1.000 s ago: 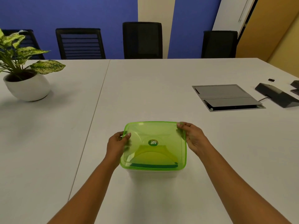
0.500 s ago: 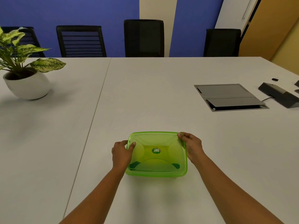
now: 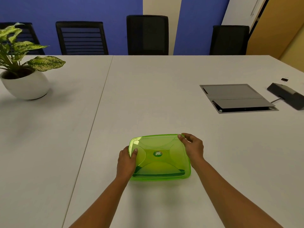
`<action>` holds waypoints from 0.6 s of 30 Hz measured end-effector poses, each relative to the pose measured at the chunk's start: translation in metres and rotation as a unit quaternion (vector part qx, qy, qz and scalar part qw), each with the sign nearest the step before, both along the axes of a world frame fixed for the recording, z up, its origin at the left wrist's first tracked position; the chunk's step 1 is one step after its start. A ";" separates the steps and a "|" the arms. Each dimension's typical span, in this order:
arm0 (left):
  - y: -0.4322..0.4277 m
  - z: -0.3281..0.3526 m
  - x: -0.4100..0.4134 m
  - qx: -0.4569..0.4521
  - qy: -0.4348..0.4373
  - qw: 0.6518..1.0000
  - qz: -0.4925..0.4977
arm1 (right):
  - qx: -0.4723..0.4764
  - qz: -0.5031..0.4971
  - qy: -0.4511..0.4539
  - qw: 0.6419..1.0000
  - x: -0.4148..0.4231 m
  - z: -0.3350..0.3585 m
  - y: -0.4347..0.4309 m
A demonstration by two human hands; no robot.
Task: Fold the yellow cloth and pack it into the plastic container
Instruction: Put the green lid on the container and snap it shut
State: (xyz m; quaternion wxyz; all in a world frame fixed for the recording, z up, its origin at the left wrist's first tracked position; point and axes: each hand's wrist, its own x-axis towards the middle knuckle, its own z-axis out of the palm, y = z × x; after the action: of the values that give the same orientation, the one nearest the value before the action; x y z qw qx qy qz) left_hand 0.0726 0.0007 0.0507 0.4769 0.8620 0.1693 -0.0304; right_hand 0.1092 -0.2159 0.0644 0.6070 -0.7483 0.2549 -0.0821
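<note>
The plastic container (image 3: 160, 176) stands on the white table in front of me with its translucent green lid (image 3: 158, 145) on top. Through the lid I see a yellowish tint and a dark strip along the near edge; the yellow cloth itself cannot be made out clearly. My left hand (image 3: 126, 162) grips the lid's left edge, thumb on top. At the far right corner of the lid sits my right hand (image 3: 191, 145), fingers curled over the rim.
A potted plant in a white pot (image 3: 24, 84) stands at the far left. A grey cable hatch (image 3: 236, 97) is set into the table at the right, with a dark device (image 3: 286, 94) beside it. Black chairs (image 3: 147, 35) line the far edge.
The lid and container sat higher in the oldest frame and now rest low on the table. Both hands stayed on the lid's edges and came down with it.
</note>
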 end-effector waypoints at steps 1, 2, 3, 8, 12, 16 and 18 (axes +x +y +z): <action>-0.001 0.000 0.000 -0.003 -0.002 1.000 0.000 | -0.007 0.002 0.003 1.000 0.000 -0.001 0.000; -0.002 0.000 0.000 -0.005 -0.005 1.000 -0.001 | -0.007 0.003 0.008 1.000 0.000 -0.003 -0.001; -0.003 0.001 0.000 -0.008 -0.007 1.000 -0.002 | -0.004 0.008 0.015 1.000 0.000 -0.004 -0.002; -0.006 0.003 0.002 -0.009 -0.001 1.000 -0.002 | 0.002 0.098 0.090 0.991 -0.005 -0.011 -0.003; -0.006 0.004 -0.001 -0.007 0.017 1.000 -0.006 | -0.090 0.093 0.106 0.986 -0.016 -0.012 -0.002; -0.003 0.005 -0.007 -0.028 0.036 0.999 -0.002 | -0.136 0.075 0.103 0.982 -0.035 -0.012 -0.002; 0.000 0.004 -0.012 -0.049 0.040 0.998 0.015 | -0.138 0.072 0.108 0.982 -0.045 -0.013 -0.004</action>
State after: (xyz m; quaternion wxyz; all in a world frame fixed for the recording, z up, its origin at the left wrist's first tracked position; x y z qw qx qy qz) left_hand 0.0608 0.0007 0.0552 0.5121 0.8329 0.1994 -0.0659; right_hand 0.0647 -0.2203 0.0514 0.4707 -0.8459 0.2505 0.0092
